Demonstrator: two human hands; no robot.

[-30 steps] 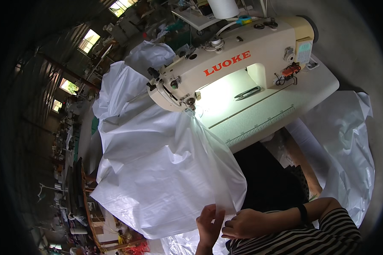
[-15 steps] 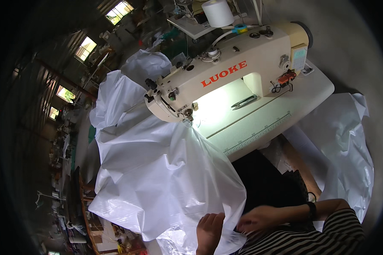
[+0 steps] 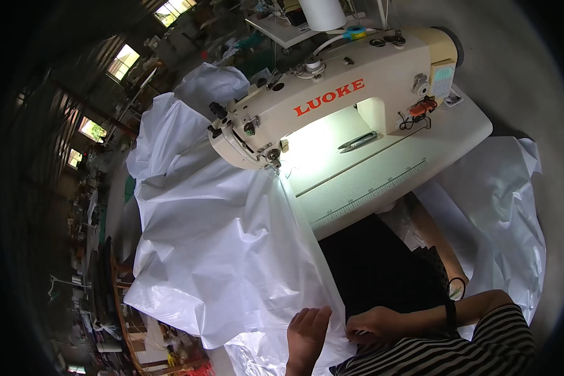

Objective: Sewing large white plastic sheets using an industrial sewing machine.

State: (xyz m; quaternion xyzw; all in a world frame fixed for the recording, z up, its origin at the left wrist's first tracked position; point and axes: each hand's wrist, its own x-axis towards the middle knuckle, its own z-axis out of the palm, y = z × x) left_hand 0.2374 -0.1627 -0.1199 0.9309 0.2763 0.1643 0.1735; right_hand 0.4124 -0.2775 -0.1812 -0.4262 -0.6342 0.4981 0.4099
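Observation:
A large sheet of glossy white plastic-like material (image 3: 213, 263) drapes from beneath the needle area of a cream sewing machine (image 3: 338, 81) down to my lap. At the sheet's near right edge, my right hand (image 3: 377, 324) is closed with curled fingers pinching the edge. My left hand (image 3: 308, 329) rests just left of it, closed on the same sheet, its fingertips pressed together. The sheet's right edge runs taut from my right hand up to the lit needle (image 3: 276, 169). A fold hides the needle's tip and presser foot.
A slim pointed metal tool (image 3: 359, 142) lies on the machine bed (image 3: 382, 175). More white sheeting (image 3: 489, 213) hangs at the right. A white thread cone (image 3: 323, 14) stands behind the machine. Cluttered shelving (image 3: 131, 326) is at the lower left.
The sheet's right edge has straightened and shifted left, baring more of my dark trousers. My right hand's fingers have become clearer at that edge. The view has shifted slightly.

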